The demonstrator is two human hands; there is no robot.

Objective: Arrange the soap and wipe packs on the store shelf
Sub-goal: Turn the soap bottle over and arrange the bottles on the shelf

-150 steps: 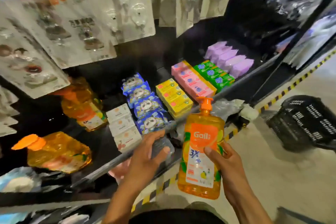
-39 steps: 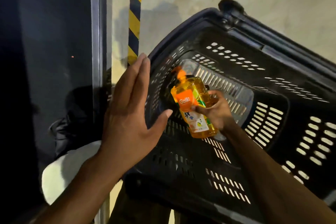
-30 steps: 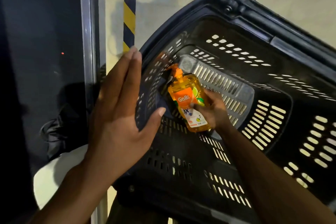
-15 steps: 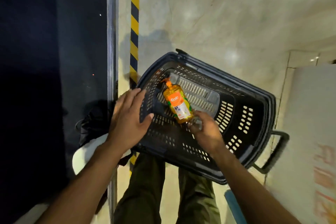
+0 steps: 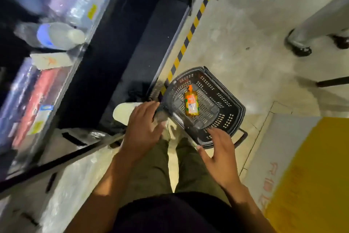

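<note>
An orange plastic pump bottle of soap (image 5: 191,101) lies on its side on the bottom of a black perforated plastic shopping basket (image 5: 224,100), pump end pointing away from the person. The label faces up. The basket stands on the pale concrete floor (image 5: 236,43), just beside a yellow-and-black striped line (image 5: 190,30) that runs along the foot of the dark store shelf (image 5: 122,53).

The left hand (image 5: 142,128) hangs with its fingers loosely spread and holds nothing. In this view its fingertips overlap the basket's near-left corner, but contact cannot be judged. The right hand (image 5: 220,150) is also wide, fingers splayed and straight, empty, over the basket's near rim and apart from the bottle.

Below the hands are the person's olive trousers (image 5: 151,166). On the shelf to the left, heavily blurred, sit a white bottle with a blue band (image 5: 56,35) and a red pack (image 5: 35,98); their details cannot be read.
</note>
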